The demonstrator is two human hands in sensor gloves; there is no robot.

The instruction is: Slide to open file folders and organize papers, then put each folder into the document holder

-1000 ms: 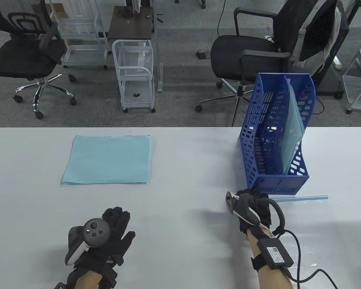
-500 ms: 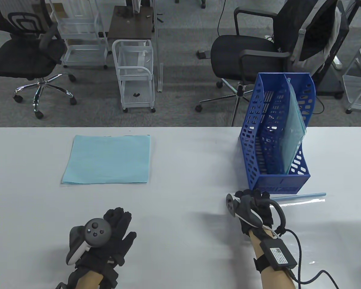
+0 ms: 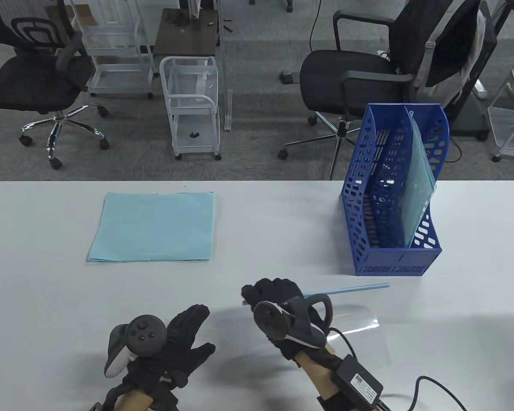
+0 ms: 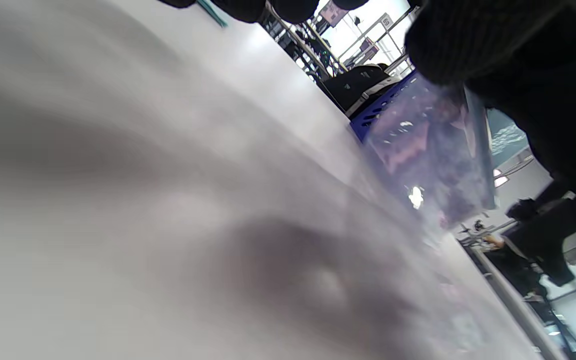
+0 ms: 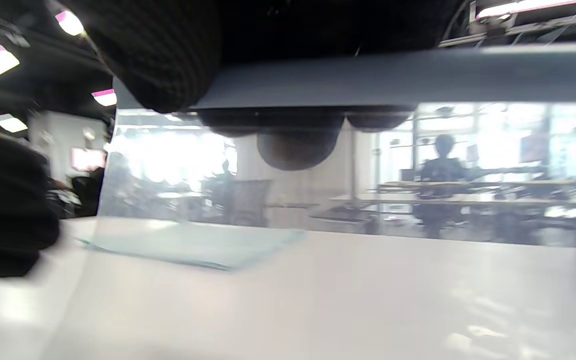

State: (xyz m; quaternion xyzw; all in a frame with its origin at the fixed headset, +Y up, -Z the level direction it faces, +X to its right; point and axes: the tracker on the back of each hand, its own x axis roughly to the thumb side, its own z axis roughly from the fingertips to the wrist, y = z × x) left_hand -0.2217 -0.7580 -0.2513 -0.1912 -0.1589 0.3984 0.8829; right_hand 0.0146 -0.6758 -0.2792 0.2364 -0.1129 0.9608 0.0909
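right hand has pulled the clear folder by its blue slide bar away from the document holder, still gripping it; left hand flat, fingers spread, beside it. opening comes next.

The table is viewed from above and from the person's side, facing out toward the office chairs. The left wrist view is set very low, close to the tabletop and tilted, facing the blue document holder. The right wrist view is set low too, looking level across the table through the clear folder. The stack of blue papers is shared with it.
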